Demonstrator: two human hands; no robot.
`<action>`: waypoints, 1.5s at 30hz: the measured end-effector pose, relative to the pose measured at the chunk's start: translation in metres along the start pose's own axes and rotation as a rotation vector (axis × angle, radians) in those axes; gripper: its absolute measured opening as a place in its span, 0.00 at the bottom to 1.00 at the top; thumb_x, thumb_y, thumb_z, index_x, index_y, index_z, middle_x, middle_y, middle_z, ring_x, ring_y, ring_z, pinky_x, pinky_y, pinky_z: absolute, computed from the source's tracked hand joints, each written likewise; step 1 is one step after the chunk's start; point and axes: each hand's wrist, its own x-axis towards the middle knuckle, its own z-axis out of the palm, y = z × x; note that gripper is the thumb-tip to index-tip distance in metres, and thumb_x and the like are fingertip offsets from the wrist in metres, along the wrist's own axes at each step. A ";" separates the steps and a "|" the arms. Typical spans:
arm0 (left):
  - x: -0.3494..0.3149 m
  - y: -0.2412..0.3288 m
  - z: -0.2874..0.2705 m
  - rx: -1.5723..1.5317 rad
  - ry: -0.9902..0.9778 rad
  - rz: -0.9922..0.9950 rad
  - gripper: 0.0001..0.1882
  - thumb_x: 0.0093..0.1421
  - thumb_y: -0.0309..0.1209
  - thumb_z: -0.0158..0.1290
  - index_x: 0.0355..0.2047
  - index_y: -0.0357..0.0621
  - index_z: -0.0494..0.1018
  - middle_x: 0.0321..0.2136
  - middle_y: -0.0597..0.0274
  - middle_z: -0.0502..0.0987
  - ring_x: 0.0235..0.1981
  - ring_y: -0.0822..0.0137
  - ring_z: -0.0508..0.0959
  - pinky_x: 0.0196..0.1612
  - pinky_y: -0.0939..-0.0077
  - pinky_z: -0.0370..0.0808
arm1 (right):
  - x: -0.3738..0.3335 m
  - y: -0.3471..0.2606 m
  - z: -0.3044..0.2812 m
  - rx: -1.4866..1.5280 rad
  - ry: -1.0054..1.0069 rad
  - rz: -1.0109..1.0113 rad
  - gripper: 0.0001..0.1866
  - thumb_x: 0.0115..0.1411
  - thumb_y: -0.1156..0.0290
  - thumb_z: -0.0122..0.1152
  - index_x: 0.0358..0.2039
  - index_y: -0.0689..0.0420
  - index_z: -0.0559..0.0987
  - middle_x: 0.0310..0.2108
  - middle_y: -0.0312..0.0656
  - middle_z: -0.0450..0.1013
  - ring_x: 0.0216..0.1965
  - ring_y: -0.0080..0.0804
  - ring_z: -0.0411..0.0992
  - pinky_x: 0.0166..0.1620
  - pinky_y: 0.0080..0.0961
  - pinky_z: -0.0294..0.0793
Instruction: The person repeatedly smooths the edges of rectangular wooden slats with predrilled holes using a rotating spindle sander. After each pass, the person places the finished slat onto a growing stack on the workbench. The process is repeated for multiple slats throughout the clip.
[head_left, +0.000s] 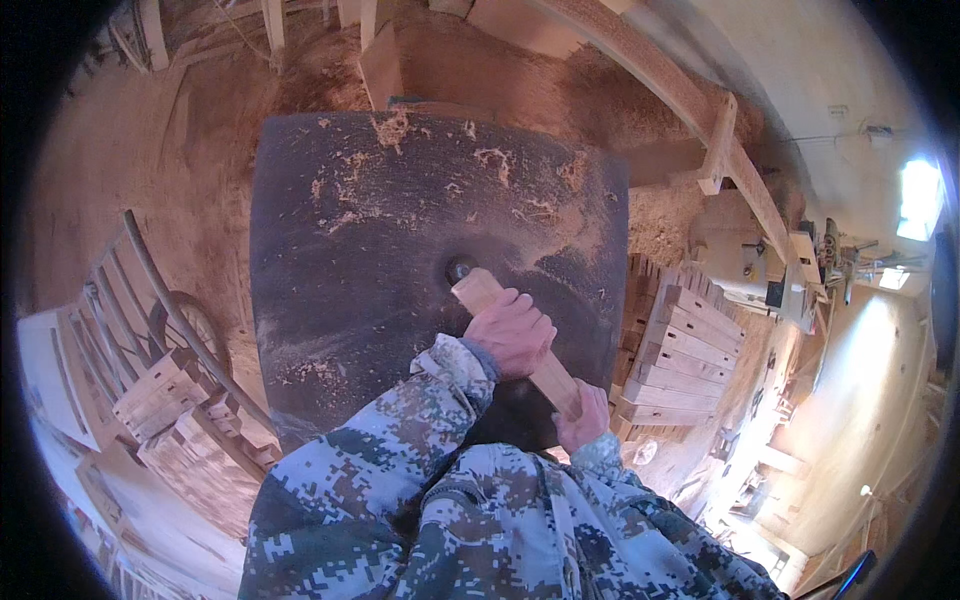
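A short square wooden bar [478,289] lies slantwise over a dark tabletop [350,270] strewn with shavings. My left hand [512,334] is closed round the bar behind its far end. My right hand [584,416] grips the near end, close to my body. Touching or right beside the bar's far end is a dark round part [460,268] that stands up from the tabletop, perhaps a cutter or spindle. The bar partly hides it, so I cannot tell whether they touch.
Stacked wooden pieces with slots [690,345] stand to the right of the tabletop. On the left are a cart with a metal rail frame [175,310], its wheel [190,328] and more wooden blocks [160,395]. A long timber beam [680,95] crosses the upper right. Sawdust covers the floor [190,200].
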 end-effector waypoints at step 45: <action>-0.033 -0.062 -0.040 0.161 0.447 -0.731 0.25 0.73 0.28 0.39 0.68 0.31 0.57 0.44 0.60 0.66 0.44 0.68 0.67 0.54 0.69 0.68 | -0.046 0.118 -0.008 0.546 0.242 0.505 0.11 0.71 0.64 0.57 0.38 0.60 0.79 0.29 0.34 0.70 0.30 0.23 0.68 0.35 0.25 0.69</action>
